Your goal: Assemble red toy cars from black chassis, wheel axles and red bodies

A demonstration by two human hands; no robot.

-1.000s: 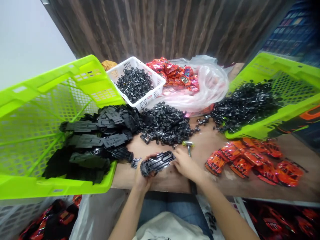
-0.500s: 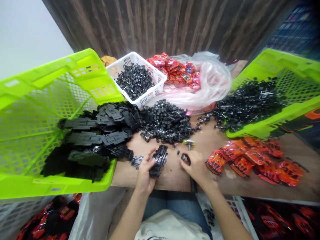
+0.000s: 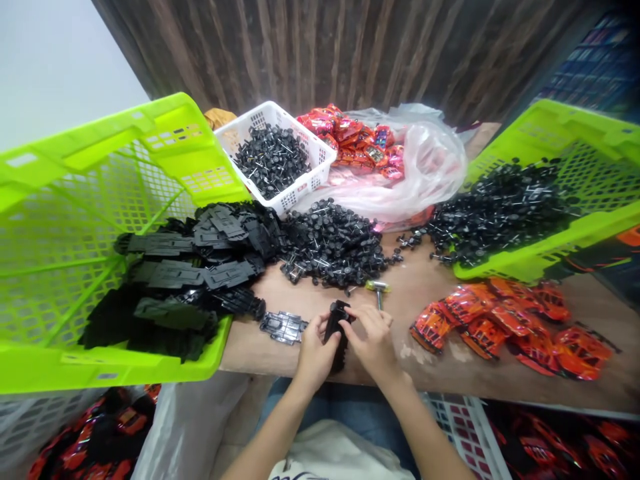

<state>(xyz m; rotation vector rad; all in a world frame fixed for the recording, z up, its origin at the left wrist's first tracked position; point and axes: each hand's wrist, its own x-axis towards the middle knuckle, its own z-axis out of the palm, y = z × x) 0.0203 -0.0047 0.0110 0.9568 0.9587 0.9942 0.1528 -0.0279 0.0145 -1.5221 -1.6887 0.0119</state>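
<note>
Upright on edge between my hands is a black plastic toy car chassis (image 3: 336, 321), held just above the near part of the table. My left hand (image 3: 315, 353) is closed around its left side. On the right, the fingers of my right hand (image 3: 374, 341) are closed on its upper end; any small part under the fingertips is hidden. Another chassis (image 3: 283, 327), glossy black, lies flat on the table left of my left hand. Beyond my right hand rests a small hammer (image 3: 379, 288) with a yellowish end, its handle partly covered by the hand.
A tipped green crate (image 3: 200, 377) at left spills black chassis (image 3: 175, 273). Wheel-and-axle sets (image 3: 335, 243) are heaped mid-table, in a white basket (image 3: 300, 193) and in the right green crate (image 3: 500, 263). Orange car shells (image 3: 493, 313) lie at right; a plastic bag (image 3: 430, 167) stands behind.
My right hand, earlier apart with a small black piece in its fingers, has moved left to the chassis. My left hand has turned the chassis on edge and shifted slightly right.
</note>
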